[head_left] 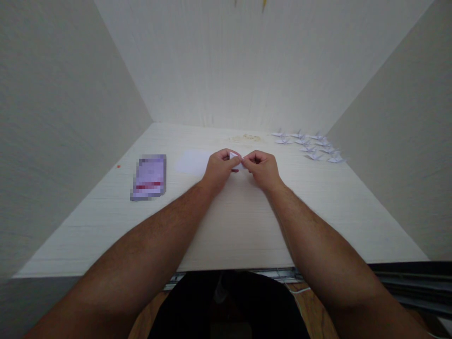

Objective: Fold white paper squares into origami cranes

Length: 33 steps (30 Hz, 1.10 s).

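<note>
Clasping a small folded paper point(241, 166) directly between them over the table point(233, 221), the left hand point(221, 168), covering more of it, and the right hand point(263, 168), pinching its right end, nearly meet, hiding its long axis.

Small indoor work nook, seen over my remote feed. Pale desk point(243, 221) boxed in by plain light walls point(226, 70) at the back and both sides, like a booth. Wood-look floor point(312, 307) below, white cable point(300, 291) lying across it. Paper cranes point(309, 150) grouped at the far right suggest a craft spot. Home or workplace: can't tell.
</note>
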Tool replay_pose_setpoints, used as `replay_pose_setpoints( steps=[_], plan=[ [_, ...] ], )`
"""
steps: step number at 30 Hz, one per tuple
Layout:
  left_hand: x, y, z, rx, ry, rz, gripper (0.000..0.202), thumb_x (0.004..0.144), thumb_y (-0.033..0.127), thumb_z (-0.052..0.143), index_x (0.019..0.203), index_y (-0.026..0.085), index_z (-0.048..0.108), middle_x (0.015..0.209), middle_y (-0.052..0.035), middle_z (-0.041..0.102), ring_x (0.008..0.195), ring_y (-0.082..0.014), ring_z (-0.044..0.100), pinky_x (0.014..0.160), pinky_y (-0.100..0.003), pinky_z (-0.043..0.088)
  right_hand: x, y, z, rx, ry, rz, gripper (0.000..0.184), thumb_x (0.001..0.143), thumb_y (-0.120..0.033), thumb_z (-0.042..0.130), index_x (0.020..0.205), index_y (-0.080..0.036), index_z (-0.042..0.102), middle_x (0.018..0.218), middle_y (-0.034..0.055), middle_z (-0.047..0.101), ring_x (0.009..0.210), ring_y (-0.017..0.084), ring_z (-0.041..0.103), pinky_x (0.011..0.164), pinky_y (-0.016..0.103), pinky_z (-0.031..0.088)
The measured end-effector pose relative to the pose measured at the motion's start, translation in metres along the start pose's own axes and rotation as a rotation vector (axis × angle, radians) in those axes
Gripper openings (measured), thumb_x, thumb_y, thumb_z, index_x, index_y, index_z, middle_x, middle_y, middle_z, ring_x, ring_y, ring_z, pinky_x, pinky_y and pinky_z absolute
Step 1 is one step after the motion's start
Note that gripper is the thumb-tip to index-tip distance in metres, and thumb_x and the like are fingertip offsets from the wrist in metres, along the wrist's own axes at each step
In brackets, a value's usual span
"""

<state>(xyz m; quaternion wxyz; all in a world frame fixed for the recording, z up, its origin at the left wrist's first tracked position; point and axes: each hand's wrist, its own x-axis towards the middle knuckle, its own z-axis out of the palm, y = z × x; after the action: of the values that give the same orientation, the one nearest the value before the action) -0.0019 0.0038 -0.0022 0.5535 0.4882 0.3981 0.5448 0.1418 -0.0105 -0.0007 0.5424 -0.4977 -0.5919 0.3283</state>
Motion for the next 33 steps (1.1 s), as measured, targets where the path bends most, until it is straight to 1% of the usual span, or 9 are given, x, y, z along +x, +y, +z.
replay_pose_setpoints(
  steps=[4, 7, 12, 16, 24, 28, 33],
  plan=[
    [-0.0010, 0.0016, 0.0007, -0.023, 0.000, -0.019, 0.023, 0.061, 0.030, 0.080, 0.074, 0.017, 0.066, 0.068, 0.0009, 0.062, 0.065, -0.0112, 0.059, 0.058, -0.024, 0.051, -0.0008, -0.0011, -0.0001, 0.003, 0.002, -0.011, 0.018, 0.071, -0.034, 0.071, 0.064, -0.018, 0.065, 0.056, -0.0032, 0.057, 0.054, 0.010, 0.044, 0.054, 0.026, 0.033],
    [-0.0019, 0.0023, 0.0014, -0.040, 0.008, -0.028, 0.025, 0.062, 0.033, 0.080, 0.073, 0.017, 0.065, 0.069, 0.0010, 0.061, 0.065, -0.0114, 0.059, 0.058, -0.024, 0.051, -0.0016, -0.0005, 0.0000, -0.013, 0.021, -0.025, 0.019, 0.072, -0.035, 0.071, 0.064, -0.018, 0.065, 0.057, -0.0031, 0.057, 0.055, 0.010, 0.044, 0.054, 0.026, 0.032],
    [-0.0019, 0.0018, 0.0011, -0.074, 0.014, -0.038, 0.028, 0.060, 0.034, 0.082, 0.073, 0.017, 0.064, 0.070, 0.0004, 0.062, 0.066, -0.0118, 0.059, 0.057, -0.025, 0.051, -0.0021, 0.0005, -0.0001, -0.027, 0.023, -0.040, 0.019, 0.073, -0.034, 0.070, 0.065, -0.019, 0.065, 0.059, -0.0027, 0.058, 0.056, 0.010, 0.045, 0.056, 0.027, 0.035],
    [-0.0008, 0.0008, 0.0000, -0.079, 0.008, -0.043, 0.028, 0.059, 0.033, 0.084, 0.073, 0.016, 0.065, 0.071, -0.0002, 0.063, 0.066, -0.0118, 0.060, 0.058, -0.025, 0.051, -0.0022, -0.0010, -0.0009, -0.026, 0.015, -0.032, 0.019, 0.073, -0.034, 0.070, 0.063, -0.019, 0.064, 0.056, -0.0034, 0.056, 0.055, 0.010, 0.044, 0.056, 0.027, 0.035],
    [0.0011, -0.0020, -0.0003, -0.100, 0.002, -0.031, 0.026, 0.058, 0.031, 0.085, 0.070, 0.015, 0.068, 0.065, 0.0002, 0.063, 0.061, -0.0105, 0.057, 0.061, -0.026, 0.049, -0.0010, 0.0007, -0.0005, -0.014, 0.014, 0.006, 0.018, 0.069, -0.033, 0.070, 0.061, -0.019, 0.062, 0.054, -0.0039, 0.055, 0.053, 0.010, 0.044, 0.054, 0.027, 0.033],
    [0.0026, -0.0027, -0.0008, -0.071, 0.019, -0.016, 0.026, 0.057, 0.031, 0.085, 0.070, 0.015, 0.069, 0.064, 0.0004, 0.064, 0.059, -0.0100, 0.056, 0.061, -0.026, 0.047, -0.0007, 0.0017, -0.0005, 0.007, 0.001, 0.015, 0.017, 0.069, -0.032, 0.070, 0.062, -0.019, 0.062, 0.055, -0.0042, 0.055, 0.053, 0.010, 0.044, 0.054, 0.027, 0.033],
    [0.0010, 0.0021, -0.0009, 0.013, 0.031, 0.005, 0.022, 0.057, 0.029, 0.083, 0.067, 0.015, 0.069, 0.063, -0.0001, 0.065, 0.058, -0.0098, 0.055, 0.059, -0.025, 0.044, -0.0016, -0.0002, 0.0000, 0.043, -0.032, 0.047, 0.018, 0.067, -0.034, 0.073, 0.065, -0.019, 0.064, 0.057, -0.0034, 0.058, 0.053, 0.010, 0.047, 0.054, 0.027, 0.036]
  ],
)
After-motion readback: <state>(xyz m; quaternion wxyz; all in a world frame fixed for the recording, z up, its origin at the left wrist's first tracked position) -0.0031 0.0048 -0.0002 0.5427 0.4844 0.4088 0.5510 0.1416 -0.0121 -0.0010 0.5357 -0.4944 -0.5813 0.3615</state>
